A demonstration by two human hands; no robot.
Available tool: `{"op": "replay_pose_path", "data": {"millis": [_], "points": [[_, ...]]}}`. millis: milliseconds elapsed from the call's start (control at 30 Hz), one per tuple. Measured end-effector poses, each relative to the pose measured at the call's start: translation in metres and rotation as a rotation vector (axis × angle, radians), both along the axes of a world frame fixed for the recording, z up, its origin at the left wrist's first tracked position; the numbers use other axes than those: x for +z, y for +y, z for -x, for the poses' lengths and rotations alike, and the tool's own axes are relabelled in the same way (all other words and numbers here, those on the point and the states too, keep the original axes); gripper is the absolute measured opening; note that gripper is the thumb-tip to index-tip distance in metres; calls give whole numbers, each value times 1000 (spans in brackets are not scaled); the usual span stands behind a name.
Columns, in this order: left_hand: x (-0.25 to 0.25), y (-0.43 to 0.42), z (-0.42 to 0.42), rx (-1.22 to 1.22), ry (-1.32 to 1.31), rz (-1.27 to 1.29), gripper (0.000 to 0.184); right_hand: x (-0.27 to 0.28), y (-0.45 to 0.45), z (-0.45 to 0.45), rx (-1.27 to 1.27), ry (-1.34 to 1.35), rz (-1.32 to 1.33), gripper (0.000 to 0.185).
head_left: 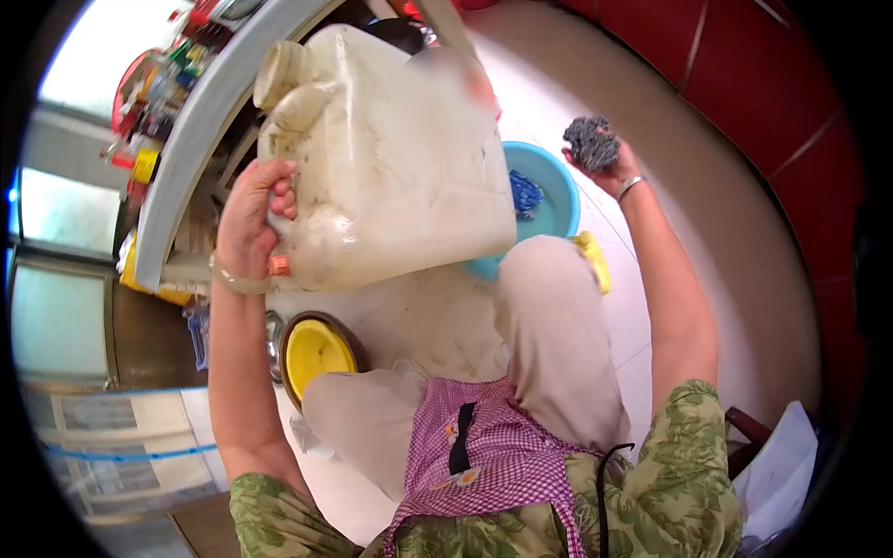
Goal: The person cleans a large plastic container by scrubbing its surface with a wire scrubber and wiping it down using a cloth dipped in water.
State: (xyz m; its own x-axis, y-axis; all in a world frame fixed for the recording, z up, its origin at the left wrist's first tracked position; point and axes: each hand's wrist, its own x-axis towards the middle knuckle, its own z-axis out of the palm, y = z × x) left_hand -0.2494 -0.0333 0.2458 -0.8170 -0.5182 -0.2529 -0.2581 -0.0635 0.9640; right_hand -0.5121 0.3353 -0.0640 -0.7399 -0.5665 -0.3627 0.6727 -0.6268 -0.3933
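A large off-white plastic jerrycan [400,167], stained with dirt, is tilted in front of me. My left hand [256,214] is closed round its handle on the left side, near the capped neck [279,74]. Off to the right, my right hand [609,167] grips a dark grey metal scouring pad [591,142], held apart from the jerrycan. Behind the jerrycan's right end stands a light blue basin [563,191], partly hidden, with a blue mesh-like bundle [526,195] inside it.
A yellow bowl [316,358] within a brown-rimmed container is by my left knee. A yellow object [593,263] lies beside my right knee. At upper left, a pale counter edge [200,121] carries several bottles. Red tiled cabinets [744,84] line the right.
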Motion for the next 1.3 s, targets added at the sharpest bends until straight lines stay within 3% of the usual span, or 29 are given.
{"op": "replay_pose_path", "data": {"millis": [33,100,167,267,400,500,533,600,633,667,700,833,1033,1200,1300], "points": [[-14,4,16,-17,-18,9,14,-10,11,-3,-38,-70,-63,35],[-45,15,42,-26,-48,23,16,-45,36,-7,-75,72,-392,39],[-78,15,63,-60,-113,64,16,-123,57,7,-68,199,-894,37],[-103,23,71,-43,-120,64,15,-181,98,-11,-63,517,-1589,47],[-115,9,80,-48,-140,7,14,-196,125,-43,163,526,-1788,49],[-116,5,88,-66,-139,-24,14,-175,105,-82,314,562,-2241,50],[-117,3,92,-76,-145,-32,14,-174,107,-86,170,711,-2055,48],[-115,-3,97,-80,-172,-10,13,-149,101,-98,462,721,-1765,46],[-114,0,97,-86,-172,-7,14,-111,88,-120,546,704,-1725,42],[-113,3,94,-92,-173,-7,14,-108,85,-134,750,774,-1742,41],[-112,6,90,-99,-175,-6,14,-100,80,-151,782,723,-1724,43],[-117,13,78,-90,-168,9,12,-111,57,-183,710,634,-1881,36],[-124,11,74,-83,-132,-14,12,-138,129,-185,279,550,-1817,31],[-124,10,71,-107,-113,-39,12,-114,200,-208,263,411,-1751,30],[-125,10,68,-109,-88,-17,13,-143,220,-232,352,332,-1892,34]]}}
